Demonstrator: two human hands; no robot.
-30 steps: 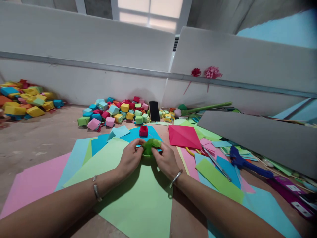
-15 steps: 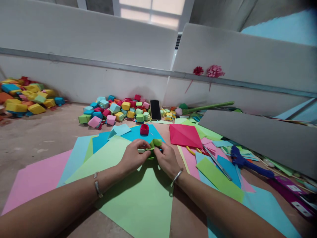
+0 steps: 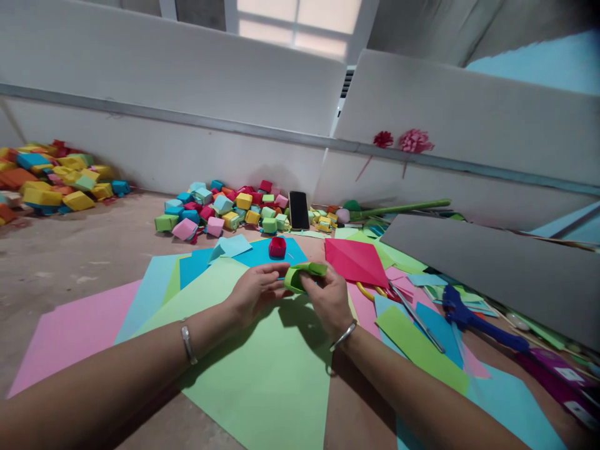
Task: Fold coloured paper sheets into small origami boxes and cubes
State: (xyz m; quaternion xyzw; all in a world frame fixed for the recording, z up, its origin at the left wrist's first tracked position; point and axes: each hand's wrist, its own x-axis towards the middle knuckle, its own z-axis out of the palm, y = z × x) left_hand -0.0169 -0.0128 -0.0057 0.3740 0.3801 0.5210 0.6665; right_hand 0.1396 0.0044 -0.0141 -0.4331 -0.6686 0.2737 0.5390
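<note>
My right hand grips a folded strip of bright green paper, its thumb inside the curved, open-topped fold. My left hand has its fingers stretched out beside the paper's left end; the fingertips are at its edge, and I cannot tell whether they touch. Both hands are above a large light green sheet. Just beyond them a small red folded paper box sits on a blue sheet.
Heaps of coloured paper boxes line the white wall panel, with a phone beside one. To the right lie a red sheet, tweezers, a blue-handled tool and a grey board.
The green paper has opened from a small pinched bundle into a wider curved shape. My left fingers have loosened from it and straightened. The view has shifted slightly.
</note>
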